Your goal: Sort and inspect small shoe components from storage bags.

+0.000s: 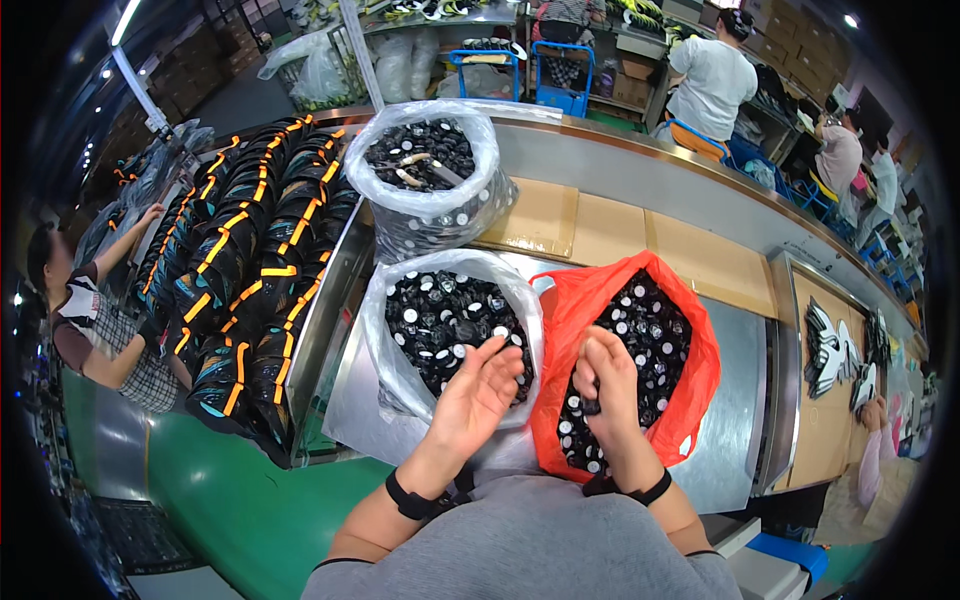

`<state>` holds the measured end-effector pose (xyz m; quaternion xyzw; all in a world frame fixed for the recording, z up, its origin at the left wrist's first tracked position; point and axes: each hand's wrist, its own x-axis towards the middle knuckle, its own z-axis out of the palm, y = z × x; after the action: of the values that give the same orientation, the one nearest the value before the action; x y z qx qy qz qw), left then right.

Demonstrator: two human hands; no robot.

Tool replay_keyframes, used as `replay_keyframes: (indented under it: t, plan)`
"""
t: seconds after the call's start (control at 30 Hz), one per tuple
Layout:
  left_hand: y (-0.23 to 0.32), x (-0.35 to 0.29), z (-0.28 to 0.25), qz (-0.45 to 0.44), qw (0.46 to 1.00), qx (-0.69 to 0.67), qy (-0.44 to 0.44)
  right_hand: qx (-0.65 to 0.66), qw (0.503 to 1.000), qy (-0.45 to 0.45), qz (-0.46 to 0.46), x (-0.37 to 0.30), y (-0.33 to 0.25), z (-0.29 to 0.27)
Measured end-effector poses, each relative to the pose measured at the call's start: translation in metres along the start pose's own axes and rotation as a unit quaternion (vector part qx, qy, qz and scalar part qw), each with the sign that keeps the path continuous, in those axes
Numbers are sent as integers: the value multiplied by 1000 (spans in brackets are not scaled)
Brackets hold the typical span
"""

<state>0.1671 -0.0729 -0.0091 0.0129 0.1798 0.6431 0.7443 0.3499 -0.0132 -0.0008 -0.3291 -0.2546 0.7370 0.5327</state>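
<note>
Hovering over a red bag (pixel 703 352), the right hand (pixel 612 382) curls.

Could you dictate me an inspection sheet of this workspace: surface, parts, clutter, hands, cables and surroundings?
Surface: metal table, cardboard sheets along its far side.
Job's things: black parts, some showing white discs, in the front clear bag and red bag.
Clutter: rear clear bag with similar parts and tan pieces.
Hands: left hand open above front clear bag; right hand curled above red bag, grip contents unclear.
Cables: nothing seen.
Surroundings: black-and-orange items at left; co-workers nearby.
</note>
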Motion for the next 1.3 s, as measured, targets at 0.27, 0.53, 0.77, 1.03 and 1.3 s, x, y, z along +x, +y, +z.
replay_keyframes:
  t: [0.27, 0.53, 0.77, 1.03, 1.3]
  plan:
    - [-40, 5, 32, 307, 560, 741, -208, 123, 985, 62, 101, 14, 17, -7]
    - [-22, 11, 22, 25, 905, 425, -12, -167, 985, -3, -48, -11, 6, -17]
    - [-29, 15, 21, 25, 938, 344, 27, -509, 779, -93, -354, -22, 12, -1]
    - [-21, 21, 6, -103, 967, 224, -66, -461, 816, -89, -336, -23, 13, -3]
    - [-30, 14, 4, -57, 976, 203, -59, -445, 807, -91, -377, -24, 14, -5]
